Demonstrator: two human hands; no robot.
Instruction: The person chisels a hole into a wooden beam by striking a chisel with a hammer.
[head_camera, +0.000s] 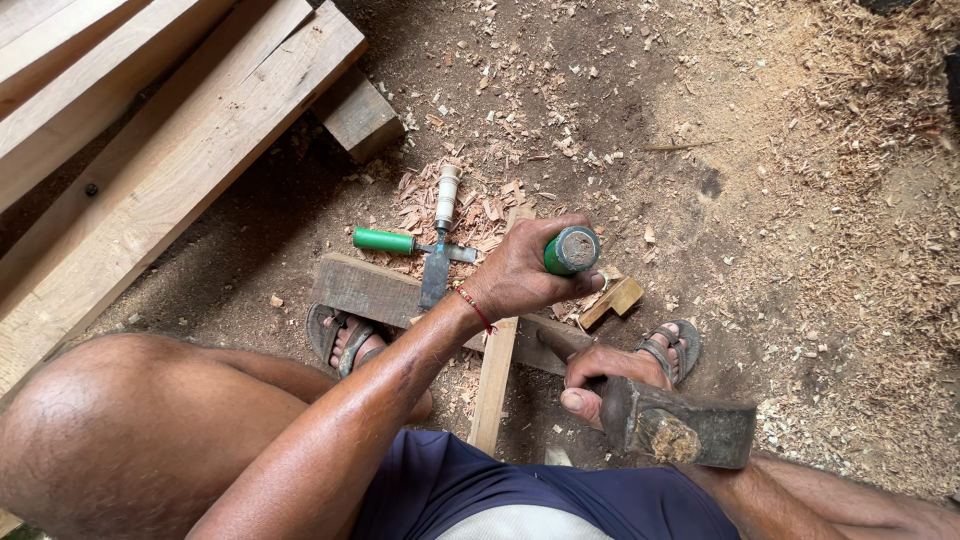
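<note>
Clamped in our left hand (520, 275) is a green-handled chisel (571, 250), upright over the narrow wooden strip (493, 375) crossing a dark block (370, 290) on the dirt floor (760, 180). Our right hand (605, 375) grips a hammer (680, 425). Two spare chisels (435, 245) lie on shavings beyond the block's far edge.

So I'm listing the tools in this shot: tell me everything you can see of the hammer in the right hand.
The hammer has a heavy, dark, block-shaped metal head, worn and dull. A wooden handle passes through it, its rough pale end showing in the near face. The right hand wraps the handle just behind the head, thumb towards the camera. The tool is held low, above the person's lap and right leg, with the head pointing right. It is clear of the green-handled chisel in the left hand. Only the right hand touches it.
</note>
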